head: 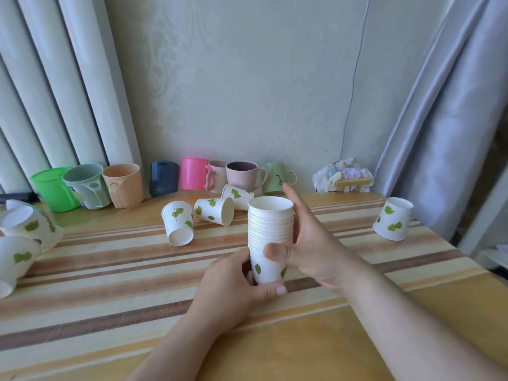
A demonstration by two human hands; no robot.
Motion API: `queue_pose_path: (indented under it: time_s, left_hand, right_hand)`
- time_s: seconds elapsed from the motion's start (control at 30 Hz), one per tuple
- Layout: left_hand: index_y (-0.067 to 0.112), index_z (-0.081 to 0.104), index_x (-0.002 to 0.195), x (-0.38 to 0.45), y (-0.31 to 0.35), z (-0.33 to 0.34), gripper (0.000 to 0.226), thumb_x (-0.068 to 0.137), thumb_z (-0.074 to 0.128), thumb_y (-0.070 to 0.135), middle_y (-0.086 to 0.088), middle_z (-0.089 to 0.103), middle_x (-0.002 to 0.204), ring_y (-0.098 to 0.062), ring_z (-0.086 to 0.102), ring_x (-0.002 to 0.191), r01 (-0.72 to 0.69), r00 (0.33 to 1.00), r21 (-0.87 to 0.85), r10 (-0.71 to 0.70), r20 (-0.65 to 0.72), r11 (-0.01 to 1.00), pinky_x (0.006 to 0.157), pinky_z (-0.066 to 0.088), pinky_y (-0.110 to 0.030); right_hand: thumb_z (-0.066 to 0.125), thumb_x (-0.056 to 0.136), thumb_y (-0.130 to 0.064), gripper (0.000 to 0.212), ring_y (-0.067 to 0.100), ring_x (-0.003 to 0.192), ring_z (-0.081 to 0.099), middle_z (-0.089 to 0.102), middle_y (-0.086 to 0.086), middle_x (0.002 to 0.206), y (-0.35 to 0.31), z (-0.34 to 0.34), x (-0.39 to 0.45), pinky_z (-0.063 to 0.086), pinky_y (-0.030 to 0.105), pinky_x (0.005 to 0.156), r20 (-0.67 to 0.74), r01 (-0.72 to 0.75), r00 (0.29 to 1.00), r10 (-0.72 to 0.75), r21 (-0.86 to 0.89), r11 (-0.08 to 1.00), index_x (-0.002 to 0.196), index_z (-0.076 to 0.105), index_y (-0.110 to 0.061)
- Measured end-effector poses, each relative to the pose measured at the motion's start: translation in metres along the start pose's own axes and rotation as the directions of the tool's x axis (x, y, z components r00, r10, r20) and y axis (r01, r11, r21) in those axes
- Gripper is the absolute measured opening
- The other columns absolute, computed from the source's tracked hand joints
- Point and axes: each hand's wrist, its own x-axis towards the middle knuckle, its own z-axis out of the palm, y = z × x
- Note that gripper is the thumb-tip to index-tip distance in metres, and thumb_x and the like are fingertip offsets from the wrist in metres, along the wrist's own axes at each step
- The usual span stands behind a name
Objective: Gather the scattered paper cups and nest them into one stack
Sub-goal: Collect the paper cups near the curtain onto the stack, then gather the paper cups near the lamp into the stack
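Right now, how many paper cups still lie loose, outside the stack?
7: three behind the stack at; one right; three left. Others may be hidden.

A pale embossed wall [247, 86] is flanked by grey curtains [445, 111]. A thin cable [354, 78] is hung down it. The striped wooden bench [110, 270] is lit softly.

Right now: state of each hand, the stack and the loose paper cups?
stack: upright, held in both hands
left hand: grips the stack's bottom cup
right hand: holds the stack's side, thumb in front
cup at far right: upside down
three cups behind the stack: on their sides
cups at left edge: tipped over
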Motion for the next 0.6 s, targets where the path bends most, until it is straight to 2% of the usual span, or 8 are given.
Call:
queue_pose_path:
  time_s: [0.07, 0.1, 0.17, 0.3, 0.37, 0.43, 0.53, 0.6]
  left_hand:
    - [0.032, 0.068, 0.095, 0.001, -0.003, 0.004, 0.067, 0.058, 0.08, 0.087, 0.009, 0.073, 0.084, -0.008, 0.064, 0.084, -0.092, 0.992, 0.05, 0.087, 0.091, 0.995, 0.077, 0.056, -0.034]
    - [0.034, 0.069, 0.1, 0.0, -0.005, 0.004, 0.073, 0.055, 0.078, 0.091, 0.012, 0.073, 0.088, -0.007, 0.063, 0.091, -0.132, 0.982, 0.082, 0.119, 0.144, 0.988, 0.082, 0.056, -0.037]
    - [0.041, 0.069, 0.112, -0.002, -0.003, 0.005, 0.08, 0.052, 0.074, 0.095, 0.022, 0.069, 0.097, -0.007, 0.056, 0.106, -0.215, 0.951, 0.148, 0.172, 0.258, 0.965, 0.092, 0.053, -0.038]
    - [0.052, 0.059, 0.138, -0.008, 0.0, 0.003, 0.082, 0.068, 0.062, 0.094, 0.039, 0.065, 0.117, -0.004, 0.048, 0.125, -0.293, 0.923, 0.247, 0.206, 0.325, 0.924, 0.105, 0.046, -0.033]
    - [0.051, 0.061, 0.138, -0.011, 0.002, 0.004, 0.075, 0.076, 0.053, 0.092, 0.037, 0.059, 0.133, -0.004, 0.046, 0.132, -0.328, 0.925, 0.316, 0.235, 0.297, 0.89, 0.11, 0.042, -0.03]
    - [0.053, 0.062, 0.135, -0.011, 0.001, 0.008, 0.076, 0.078, 0.039, 0.098, 0.033, 0.051, 0.145, -0.006, 0.043, 0.138, -0.342, 0.929, 0.401, 0.243, 0.278, 0.85, 0.115, 0.038, -0.033]
    - [0.057, 0.061, 0.124, -0.006, 0.005, 0.017, 0.071, 0.076, 0.033, 0.1, 0.034, 0.051, 0.135, -0.006, 0.046, 0.131, -0.251, 0.956, 0.487, 0.135, 0.26, 0.837, 0.112, 0.04, -0.037]
    - [0.052, 0.056, 0.115, -0.003, 0.026, 0.022, 0.066, 0.074, 0.03, 0.095, 0.027, 0.05, 0.124, -0.008, 0.046, 0.118, -0.2, 0.954, 0.59, 0.019, 0.298, 0.782, 0.106, 0.042, -0.036]
  right_hand:
    - [0.1, 0.065, -0.021, 0.101, 0.013, 0.118, 0.074, 0.077, -0.004, 0.127, 0.015, 0.001, -0.018, 0.063, 0.043, 0.097, -0.025, -0.056, 0.998, 0.053, -0.132, 0.99, 0.15, 0.046, -0.028]
    - [0.096, 0.068, -0.015, 0.08, 0.018, 0.111, 0.077, 0.08, 0.001, 0.117, 0.021, 0.004, -0.028, 0.064, 0.051, 0.096, -0.041, -0.08, 0.996, 0.074, -0.205, 0.975, 0.137, 0.057, -0.022]
    - [0.094, 0.068, -0.017, 0.061, 0.015, 0.107, 0.078, 0.082, -0.002, 0.111, 0.032, -0.002, -0.048, 0.062, 0.052, 0.098, -0.089, -0.133, 0.99, 0.11, -0.311, 0.941, 0.123, 0.068, -0.024]
    - [0.097, 0.066, -0.021, 0.065, 0.007, 0.11, 0.076, 0.08, -0.016, 0.116, 0.037, -0.055, -0.087, 0.063, 0.043, 0.098, -0.295, -0.201, 0.948, 0.117, -0.275, 0.94, 0.122, 0.066, -0.035]
    - [0.097, 0.07, -0.009, 0.066, 0.002, 0.106, 0.075, 0.079, -0.024, 0.112, 0.04, -0.097, -0.112, 0.062, 0.034, 0.092, -0.402, -0.244, 0.907, 0.123, -0.266, 0.933, 0.121, 0.063, -0.036]
    - [0.098, 0.07, -0.009, 0.069, 0.001, 0.105, 0.074, 0.078, -0.026, 0.111, 0.048, -0.132, -0.137, 0.061, 0.034, 0.093, -0.487, -0.268, 0.866, 0.111, -0.266, 0.926, 0.121, 0.062, -0.037]
    - [0.097, 0.06, -0.022, 0.071, 0.006, 0.108, 0.075, 0.079, -0.018, 0.113, 0.063, -0.164, -0.159, 0.062, 0.045, 0.098, -0.571, -0.275, 0.813, 0.114, -0.204, 0.94, 0.121, 0.064, -0.036]
    - [0.096, 0.061, -0.021, 0.069, 0.008, 0.107, 0.075, 0.079, -0.016, 0.112, 0.066, -0.177, -0.163, 0.063, 0.046, 0.097, -0.581, -0.26, 0.807, 0.109, -0.184, 0.948, 0.12, 0.064, -0.037]
